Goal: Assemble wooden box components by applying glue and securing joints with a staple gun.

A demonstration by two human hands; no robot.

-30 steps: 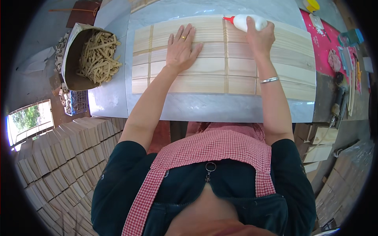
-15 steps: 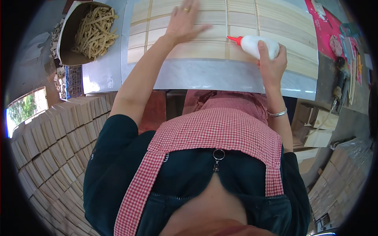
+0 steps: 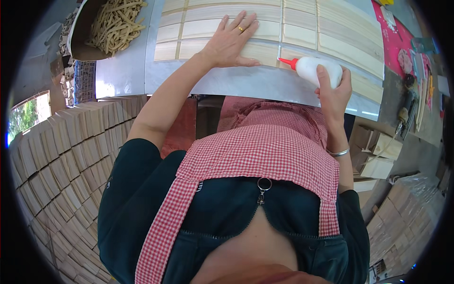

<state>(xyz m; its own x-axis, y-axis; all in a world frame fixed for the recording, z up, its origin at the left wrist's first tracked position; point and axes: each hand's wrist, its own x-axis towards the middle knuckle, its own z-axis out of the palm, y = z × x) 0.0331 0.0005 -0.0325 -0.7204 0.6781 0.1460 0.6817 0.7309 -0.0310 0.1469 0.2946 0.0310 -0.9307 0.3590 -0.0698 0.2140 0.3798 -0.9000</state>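
Pale wooden slats [image 3: 205,31] lie side by side across the table, with narrow grooves crossing them from far to near. My left hand [image 3: 231,43] rests flat on the slats, fingers spread and nothing in it. In my right hand [image 3: 336,92] is a white squeeze bottle [image 3: 314,70] with a red pointed nozzle, tilted on its side. The nozzle tip points left, at a groove near the slats' near edge. Whether the tip touches the wood I cannot tell.
An open carton [image 3: 78,45] of tan, band-like strips stands at the far left. Stacked wooden pieces [image 3: 71,156] fill the left side. A pink sheet [image 3: 392,42] and assorted tools lie right of the slats on the grey-white table [image 3: 198,85].
My left hand has come nearer and right and now lies still on the slats. The bottle in my right hand has moved nearer along the groove. The view has shifted slightly.
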